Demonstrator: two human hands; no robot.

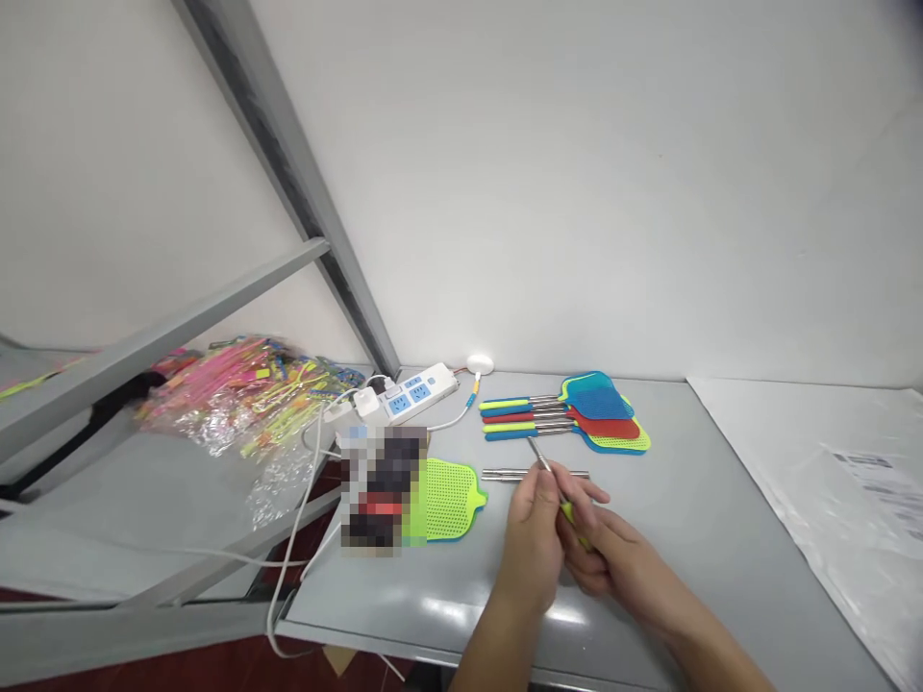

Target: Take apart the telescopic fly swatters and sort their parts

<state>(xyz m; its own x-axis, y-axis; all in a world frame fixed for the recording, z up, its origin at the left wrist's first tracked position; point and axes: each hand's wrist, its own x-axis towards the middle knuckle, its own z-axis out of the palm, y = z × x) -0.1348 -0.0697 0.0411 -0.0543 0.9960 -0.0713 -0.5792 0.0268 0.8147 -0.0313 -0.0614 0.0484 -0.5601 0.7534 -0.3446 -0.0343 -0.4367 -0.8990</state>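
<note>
Above the front part of the grey table, my left hand (532,533) pinches a thin metal rod (536,450) that points up and away from me. My right hand (610,553) is closed around the yellow-green handle (571,514) at the rod's lower end, close against my left. Just beyond my hands lie a few loose metal rods (501,475), partly hidden by my fingers. To the left is a yellow-green perforated fly swatter head (451,500) with a blue edge under it. Farther back, several fly swatters (534,418) in blue, red and yellow-green lie stacked with handles leftward.
A pixelated dark object (389,490) overlaps the swatter head's left side. Behind it are a white power strip (422,392), cables and a small white device (480,364). Grey metal framing (288,183) and plastic-bagged colourful items (237,394) stand left. White plastic sheeting (829,481) covers the right.
</note>
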